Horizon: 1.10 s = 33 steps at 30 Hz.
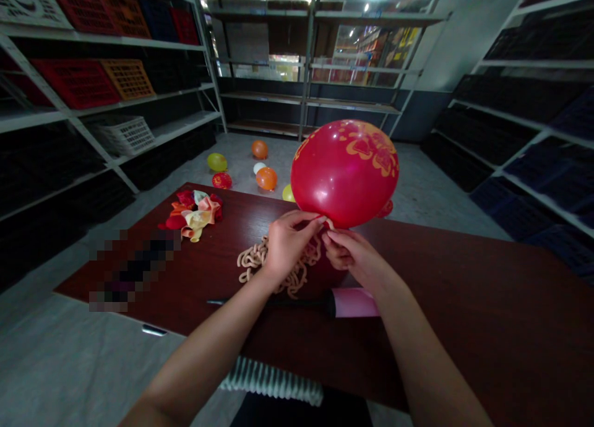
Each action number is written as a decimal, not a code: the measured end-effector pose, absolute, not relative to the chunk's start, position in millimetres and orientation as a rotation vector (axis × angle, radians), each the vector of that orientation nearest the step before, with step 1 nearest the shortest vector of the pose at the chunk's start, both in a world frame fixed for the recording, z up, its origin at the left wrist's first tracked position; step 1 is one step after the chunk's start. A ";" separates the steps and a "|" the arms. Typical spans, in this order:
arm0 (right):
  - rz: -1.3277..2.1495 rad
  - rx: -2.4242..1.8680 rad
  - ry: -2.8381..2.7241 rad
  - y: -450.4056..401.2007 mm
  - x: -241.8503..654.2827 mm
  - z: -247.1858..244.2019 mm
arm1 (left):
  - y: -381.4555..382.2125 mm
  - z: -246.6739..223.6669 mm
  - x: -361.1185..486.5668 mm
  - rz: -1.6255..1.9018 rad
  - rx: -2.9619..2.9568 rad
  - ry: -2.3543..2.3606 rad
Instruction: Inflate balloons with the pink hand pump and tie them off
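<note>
A large inflated red balloon (343, 173) with a yellow printed pattern stands above the table, its neck down at my fingers. My left hand (292, 235) pinches at the neck from the left. Close beside it, my right hand (350, 250) holds a beige cord (329, 224) between thumb and fingers right at the balloon's neck. Whether the cord goes round the neck I cannot tell. A loose heap of beige cords (253, 258) lies on the table beneath my hands, partly hidden by them. Nearer to me lies a pink hand pump (355, 303) with a black nozzle pointing left.
Deflated balloons (199, 215) lie in a pile on the dark wooden table (464, 291), left of a pixelated patch. Several inflated balloons (266, 178) rest on the floor beyond. Shelves with crates (74, 83) line the sides; a rack (309, 99) stands at the back.
</note>
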State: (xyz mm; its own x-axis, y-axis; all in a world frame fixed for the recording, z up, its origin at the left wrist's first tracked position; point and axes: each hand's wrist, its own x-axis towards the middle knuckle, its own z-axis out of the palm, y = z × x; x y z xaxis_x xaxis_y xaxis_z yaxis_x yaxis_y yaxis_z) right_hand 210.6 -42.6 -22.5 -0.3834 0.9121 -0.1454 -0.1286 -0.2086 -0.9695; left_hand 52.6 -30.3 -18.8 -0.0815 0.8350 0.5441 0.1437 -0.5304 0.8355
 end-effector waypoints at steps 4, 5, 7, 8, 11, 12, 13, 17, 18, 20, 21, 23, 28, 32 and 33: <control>1.310 -1.237 -1.466 -41.1 205.3 -21.6 | -29.2 -23.5 54.9 1.615 1.581 1.063; 1.163 -1.313 -1.513 -42.2 203.0 -21.9 | -29.4 -24.7 56.0 1.596 1.565 1.068; 0.824 -1.516 -1.541 -45.9 199.3 -21.8 | -30.2 -25.9 58.1 1.571 1.523 1.085; 0.661 -1.613 -1.526 -48.1 198.2 -21.3 | -30.7 -25.9 58.8 1.566 1.500 1.094; 0.434 -1.678 -1.503 -52.1 197.0 -20.9 | -32.1 -24.5 60.1 1.570 1.447 1.113; 0.472 -1.625 -1.530 -51.8 196.8 -21.8 | -32.5 -23.9 60.1 1.572 1.442 1.116; 0.547 -1.555 -1.562 -50.7 196.7 -23.2 | -32.8 -23.2 60.0 1.570 1.443 1.119; 0.941 -1.271 -1.566 -41.6 199.2 -29.6 | -32.3 -20.3 58.0 1.561 1.493 1.121; 1.035 -1.226 -1.519 -39.6 201.3 -29.7 | -31.3 -19.4 57.0 1.579 1.509 1.129; 1.227 -1.143 -1.388 -37.6 207.2 -26.5 | -28.6 -17.7 54.9 1.630 1.514 1.151; 1.315 -1.097 -1.319 -37.5 210.5 -23.5 | -27.3 -17.2 53.9 1.647 1.507 1.160; 1.444 -1.000 -1.194 -38.6 216.7 -16.5 | -25.4 -17.4 52.2 1.647 1.521 1.162; 1.528 -0.894 -1.009 -38.2 224.5 -10.5 | -30.0 -19.0 48.4 1.744 2.113 1.137; 1.386 -0.961 -0.944 -30.8 227.8 -20.4 | -38.2 -13.9 46.6 1.670 2.915 0.938; 1.362 -0.977 -0.945 -29.1 228.5 -23.4 | -40.1 -12.3 47.1 1.619 3.052 0.860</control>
State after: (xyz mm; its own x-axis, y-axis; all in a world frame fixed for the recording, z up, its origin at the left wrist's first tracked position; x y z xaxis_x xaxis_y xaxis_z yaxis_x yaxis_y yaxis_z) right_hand 228.5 -29.1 -23.4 0.0012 0.9997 -0.0227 -0.3284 -0.0210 -0.9443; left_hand 47.1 -40.1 -12.3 0.4925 0.2114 0.8442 0.5809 -0.8022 -0.1380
